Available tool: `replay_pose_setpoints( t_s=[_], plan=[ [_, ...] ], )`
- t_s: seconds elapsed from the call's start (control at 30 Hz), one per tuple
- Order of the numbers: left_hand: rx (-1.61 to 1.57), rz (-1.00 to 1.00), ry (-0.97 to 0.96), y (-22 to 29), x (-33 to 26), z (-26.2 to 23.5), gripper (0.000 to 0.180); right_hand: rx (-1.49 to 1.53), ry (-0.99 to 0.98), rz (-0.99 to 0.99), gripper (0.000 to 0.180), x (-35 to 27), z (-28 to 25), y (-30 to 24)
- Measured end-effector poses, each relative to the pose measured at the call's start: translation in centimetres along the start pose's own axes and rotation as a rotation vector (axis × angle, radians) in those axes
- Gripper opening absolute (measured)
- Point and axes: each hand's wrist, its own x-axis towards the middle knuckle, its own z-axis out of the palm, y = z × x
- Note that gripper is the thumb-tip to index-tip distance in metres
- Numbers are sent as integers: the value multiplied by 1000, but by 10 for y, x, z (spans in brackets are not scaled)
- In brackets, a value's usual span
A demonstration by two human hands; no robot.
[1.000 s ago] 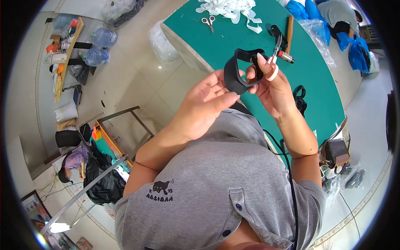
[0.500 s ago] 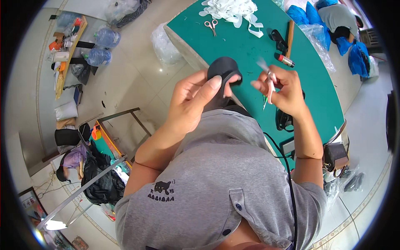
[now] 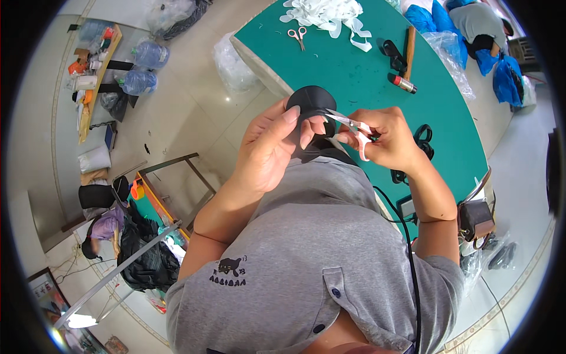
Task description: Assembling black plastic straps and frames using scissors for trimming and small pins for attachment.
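Note:
My left hand [image 3: 262, 144] grips a black, curved, smooth-faced piece [image 3: 311, 99], thumb on its outer face and fingertips showing inside its hollow. What the piece is, I cannot tell. Small scissors [image 3: 356, 125] with pale pink handles sit in my right hand [image 3: 390, 137], its fingers at the loops. Their blades are parted and point left, the tips at the right edge of the black piece. Whether the blades touch the material is too fine to see. Both hands are held above the near edge of the green table [image 3: 354, 76].
Farther back on the table lie white strips [image 3: 324, 15], another pair of pink scissors [image 3: 298, 37], a wooden stick [image 3: 410, 50], a black object [image 3: 393, 55] and a red-and-black tube [image 3: 402, 83]. A black cable [image 3: 423, 141] is coiled beyond my right hand. Two other people are farther off.
My right hand has moved left and brought the scissors to the black piece's edge. My left hand has turned the piece slightly, so its broad face shows more.

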Motion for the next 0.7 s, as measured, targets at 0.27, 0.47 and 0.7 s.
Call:
replay_pose_setpoints(
  t_s=[0.27, 0.47, 0.7],
  plan=[
    [-26, -23, -9, 0, 2, 4, 30, 1, 36, -43, 9, 1, 1, -1],
    [-25, -32, -33, -2, 3, 2, 31, -35, 41, -40, 8, 1, 1, -3],
    [84, -75, 3, 8, 3, 4, 32, -106, -8, -40, 19, 2, -7, -2]
  ],
)
